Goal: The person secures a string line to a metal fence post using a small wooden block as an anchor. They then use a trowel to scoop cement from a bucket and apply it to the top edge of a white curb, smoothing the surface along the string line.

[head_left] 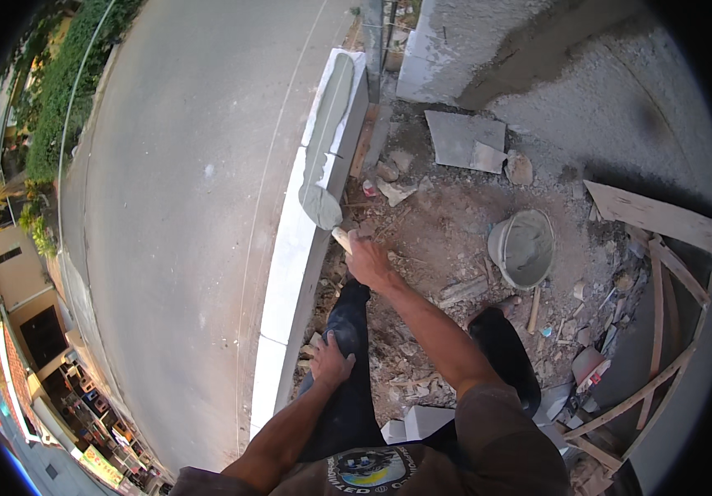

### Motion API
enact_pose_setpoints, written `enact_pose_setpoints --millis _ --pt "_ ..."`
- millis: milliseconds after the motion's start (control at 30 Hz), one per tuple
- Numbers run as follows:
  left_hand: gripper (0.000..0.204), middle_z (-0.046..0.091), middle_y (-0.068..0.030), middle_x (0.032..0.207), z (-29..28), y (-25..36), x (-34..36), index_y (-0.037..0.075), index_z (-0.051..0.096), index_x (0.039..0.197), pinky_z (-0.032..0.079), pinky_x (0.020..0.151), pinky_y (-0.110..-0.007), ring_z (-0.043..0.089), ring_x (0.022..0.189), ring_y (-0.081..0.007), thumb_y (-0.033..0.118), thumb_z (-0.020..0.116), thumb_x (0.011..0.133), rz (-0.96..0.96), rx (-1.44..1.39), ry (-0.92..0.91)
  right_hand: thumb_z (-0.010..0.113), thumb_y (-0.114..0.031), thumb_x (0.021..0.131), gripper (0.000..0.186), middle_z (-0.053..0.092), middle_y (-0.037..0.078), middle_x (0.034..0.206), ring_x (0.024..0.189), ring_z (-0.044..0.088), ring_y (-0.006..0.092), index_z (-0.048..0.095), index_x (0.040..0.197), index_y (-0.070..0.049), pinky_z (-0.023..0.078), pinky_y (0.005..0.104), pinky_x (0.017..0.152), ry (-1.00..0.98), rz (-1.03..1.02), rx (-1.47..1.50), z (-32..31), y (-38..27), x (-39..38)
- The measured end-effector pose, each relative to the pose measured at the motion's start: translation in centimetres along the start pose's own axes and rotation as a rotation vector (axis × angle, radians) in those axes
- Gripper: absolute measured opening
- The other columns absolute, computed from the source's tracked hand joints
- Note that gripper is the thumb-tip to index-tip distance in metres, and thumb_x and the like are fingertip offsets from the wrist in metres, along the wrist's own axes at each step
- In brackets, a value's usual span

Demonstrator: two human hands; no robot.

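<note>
My right hand (370, 261) is closed round the pale handle of a trowel (341, 239). The trowel's blade lies over the top of a low white block wall (280, 277), and grey mortar covers it. A long strip of wet grey mortar (333, 112) runs from the blade along the wall top to its far end. My left hand (329, 364) rests on my bent left leg, fingers spread, holding nothing.
On the rubble-strewn ground to the right stands a bucket (523, 248) of grey mortar, with a wooden handle (534, 310) beside it. Farther off lie flat grey slabs (465, 140). Wooden boards (649, 217) lean at the right; a road (182, 215) runs left of the wall.
</note>
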State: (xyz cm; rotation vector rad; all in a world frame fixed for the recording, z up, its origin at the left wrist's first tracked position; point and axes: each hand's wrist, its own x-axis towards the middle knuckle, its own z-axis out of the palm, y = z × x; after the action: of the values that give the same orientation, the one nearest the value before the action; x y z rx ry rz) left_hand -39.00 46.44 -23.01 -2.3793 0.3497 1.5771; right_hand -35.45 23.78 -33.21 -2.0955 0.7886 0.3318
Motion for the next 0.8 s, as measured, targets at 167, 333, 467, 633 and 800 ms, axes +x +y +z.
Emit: enact_pose_setpoints --millis 167,333,467,633,800 --pt "0.082 0.038 -0.0216 0.149 1.4 0.2 0.5 0.008 0.033 0.150 0.032 0.113 -0.054 0.039 0.138 -0.0387 0.037 0.072 0.084 0.027 0.035 0.062 0.064 -0.023 0.088 0.041 0.068 0.027 0.090 0.083 0.066 0.0465 0.053 0.118 0.002 0.053 0.0546 0.077 -0.133 0.021 0.084 -5.0 4.3 -8.3" --pt "0.043 0.049 -0.0207 0.139 2.4 1.4 3.4 0.002 0.060 0.122 0.035 0.110 -0.050 0.046 0.130 -0.0383 0.019 0.068 0.083 0.586 -0.066 0.351 0.065 -0.031 0.090 0.046 0.066 0.027 0.083 0.082 0.065 0.0466 0.053 0.117 0.003 0.051 0.0546 0.075 0.029 0.207 0.124 -15.0 14.6 -21.7" --pt "0.028 0.068 -0.0243 0.105 6.6 11.2 9.0 -0.002 0.067 0.108 0.053 0.088 -0.043 0.066 0.100 -0.0420 0.018 0.062 0.090 0.788 -0.367 0.147 0.066 -0.028 0.088 0.042 0.067 0.024 0.092 0.089 0.067 0.0427 0.057 0.115 0.002 0.053 0.0505 0.080 0.103 0.444 -0.081 -21.0 23.6 -29.2" --pt "0.039 0.068 -0.0252 0.103 10.1 30.9 11.1 -0.007 0.061 0.117 0.052 0.085 -0.039 0.068 0.099 -0.0362 0.024 0.061 0.094 0.925 -0.568 -0.007 0.065 -0.017 0.087 0.030 0.071 0.016 0.100 0.096 0.069 0.0332 0.064 0.114 -0.004 0.056 0.0436 0.086 0.060 0.539 -0.616 -23.2 35.5 -28.0" --pt "0.040 0.068 -0.0222 0.108 11.9 36.7 12.8 -0.007 0.058 0.124 0.051 0.089 -0.035 0.067 0.103 -0.0272 0.021 0.060 0.096 0.970 -0.538 0.172 0.055 -0.007 0.088 0.022 0.072 0.018 0.103 0.100 0.069 0.0334 0.072 0.102 -0.003 0.056 0.0436 0.085 -0.054 0.429 -0.551 -21.5 40.2 -22.2"
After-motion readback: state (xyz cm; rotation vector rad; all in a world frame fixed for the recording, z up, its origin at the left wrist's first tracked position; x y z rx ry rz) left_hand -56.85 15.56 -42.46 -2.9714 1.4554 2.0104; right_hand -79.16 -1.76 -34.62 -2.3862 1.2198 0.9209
